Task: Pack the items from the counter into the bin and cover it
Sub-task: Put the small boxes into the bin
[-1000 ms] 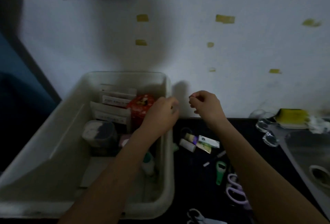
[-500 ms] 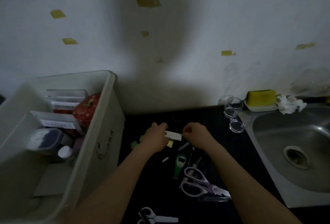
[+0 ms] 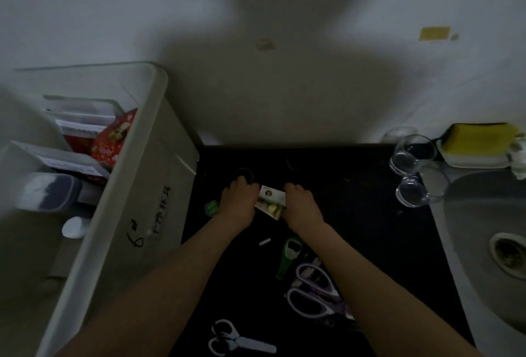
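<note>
Dim, murky light, broad soft shadow across the far wall [image 3: 256, 86], blur and wide-angle bowing toward the edges.

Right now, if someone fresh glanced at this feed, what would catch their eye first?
Probably the two hands meeting mid-counter: the left hand and right hand gather small packets lying between them. Next, the big white bin at left, already part full, with a red packet inside. Then the purple-handled scissors near the right forearm, and the yellow sponge by the sink.
</note>
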Motion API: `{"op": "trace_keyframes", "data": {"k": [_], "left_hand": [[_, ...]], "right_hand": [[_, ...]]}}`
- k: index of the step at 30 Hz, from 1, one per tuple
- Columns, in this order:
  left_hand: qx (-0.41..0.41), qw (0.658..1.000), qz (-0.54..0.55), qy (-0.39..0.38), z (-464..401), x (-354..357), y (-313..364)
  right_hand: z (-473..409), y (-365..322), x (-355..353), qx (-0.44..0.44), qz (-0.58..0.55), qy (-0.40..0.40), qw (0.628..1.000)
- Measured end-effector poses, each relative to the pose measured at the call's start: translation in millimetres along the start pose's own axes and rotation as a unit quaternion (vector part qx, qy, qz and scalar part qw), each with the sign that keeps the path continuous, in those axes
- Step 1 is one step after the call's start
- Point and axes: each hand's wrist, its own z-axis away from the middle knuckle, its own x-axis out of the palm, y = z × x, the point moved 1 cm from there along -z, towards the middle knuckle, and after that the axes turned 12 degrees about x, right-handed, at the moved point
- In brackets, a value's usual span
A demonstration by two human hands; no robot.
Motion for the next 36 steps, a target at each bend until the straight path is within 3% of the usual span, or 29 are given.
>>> {"op": "trace_keyframes", "data": {"k": [7,15,24,28,32,36], "left_hand": [[0.034,0.998,-0.056,-0.012,-26.4,15.0,-5.8],[0.025,0.999,-0.038,0.02,-36.9,18.7,5.2],[0.023,0.986,0.109,0.126,-21.4,7.3,9.1],[0.008,0.943,0.264,0.203,-5.7,-9.3,4.0],[-0.037,0.845,0.45,0.285,18.3,-40.3,6.7],[-0.057,0.768,0.525,0.362,42.7,-72.6,7.9]], "right_hand": [[-26.2,-7.5,14.3,0.017,0.053,0.041,0.998],[-31.8,3.8,3.5,0.06,-0.006,0.101,0.993],[-8.2,9.3,-23.8,0.074,-0.096,0.142,0.982],[7.8,-4.3,-41.5,0.05,-0.132,0.172,0.975],[29.7,-22.0,-59.3,0.022,-0.159,0.197,0.967],[57.2,-47.0,-66.8,-0.03,-0.223,0.181,0.957]]}}
